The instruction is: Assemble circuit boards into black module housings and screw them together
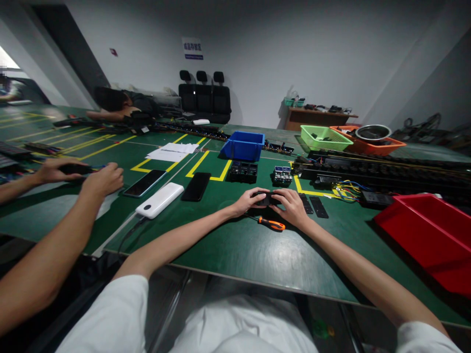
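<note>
Both my left hand (249, 200) and my right hand (290, 205) grip a small black part (265, 198) between them, from its two ends. Fingers cover much of the part. Just below it on the green table (235, 245) lies a screwdriver (271, 224) with an orange and black handle. Flat black pieces (319, 207) rest beside my right hand. Beyond my hands sit a stack of black modules (243, 171) and a smaller group of silver and blue modules (282, 175).
A phone (196, 187), white power bank (160, 200) and second phone (144, 183) lie left. A co-worker's hands (101, 181) work further left. Blue bin (243, 146) stands behind, red bin (430, 235) right, long black assemblies (382, 171) back right.
</note>
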Demonstrator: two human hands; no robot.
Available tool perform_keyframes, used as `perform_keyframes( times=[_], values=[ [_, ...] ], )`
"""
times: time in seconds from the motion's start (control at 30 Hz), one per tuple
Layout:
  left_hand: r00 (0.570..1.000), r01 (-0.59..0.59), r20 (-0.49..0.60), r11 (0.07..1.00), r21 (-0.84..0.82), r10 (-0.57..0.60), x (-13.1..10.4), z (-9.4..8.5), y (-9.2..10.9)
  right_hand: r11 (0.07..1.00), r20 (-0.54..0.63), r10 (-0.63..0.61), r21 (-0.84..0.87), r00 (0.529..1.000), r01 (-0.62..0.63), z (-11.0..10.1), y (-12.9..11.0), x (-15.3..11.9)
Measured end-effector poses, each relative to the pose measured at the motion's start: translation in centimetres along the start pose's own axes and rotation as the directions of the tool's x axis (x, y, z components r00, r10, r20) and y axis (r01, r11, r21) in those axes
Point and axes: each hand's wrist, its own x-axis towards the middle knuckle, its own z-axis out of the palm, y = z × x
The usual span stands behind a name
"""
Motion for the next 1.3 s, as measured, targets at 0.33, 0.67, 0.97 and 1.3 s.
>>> perform_keyframes(
  times=[0.33, 0.67, 0.97, 1.3],
  values=[
    [1.0, 0.004, 0.008, 1.0, -0.007, -0.003, -0.05, 0.07, 0.13, 1.0, 0.007, 0.006, 0.007, 1.0, -0.006, -0.05, 0.01, -0.05],
    [1.0, -0.013, 0.018, 1.0, -0.002, 0.013, -0.02, -0.03, -0.04, 1.0, 0.001, -0.005, 0.004, 1.0, 0.005, -0.05, 0.0, 0.0],
    [1.0, -0.008, 0.013, 1.0, -0.003, 0.008, -0.03, 0.02, 0.03, 1.0, -0.004, -0.006, 0.002, 1.0, 0.006, -0.09, -0.05, 0.02],
    [1.0, -0.013, 0.019, 1.0, 0.005, 0.013, 0.07, -0.09, -0.15, 1.0, -0.012, -0.013, 0.005, 1.0, 0.013, 0.07, 0.02, 0.01]
  ],
)
